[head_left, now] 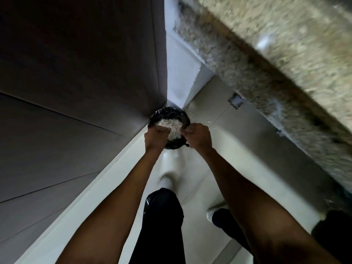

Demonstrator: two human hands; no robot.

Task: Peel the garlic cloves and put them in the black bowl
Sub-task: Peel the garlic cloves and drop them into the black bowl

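Note:
A round black container lined with shiny black plastic stands on the floor in a corner. It holds a heap of white papery garlic skins. My left hand hovers over its left rim with fingers curled down into the skins. My right hand is over the right rim, fingers also curled. Whether either hand holds anything is hidden by the knuckles. No whole garlic cloves show.
A dark wall panel rises on the left and a speckled stone counter edge runs on the right. Pale floor tiles lie between them. My legs in black trousers and white shoes stand below.

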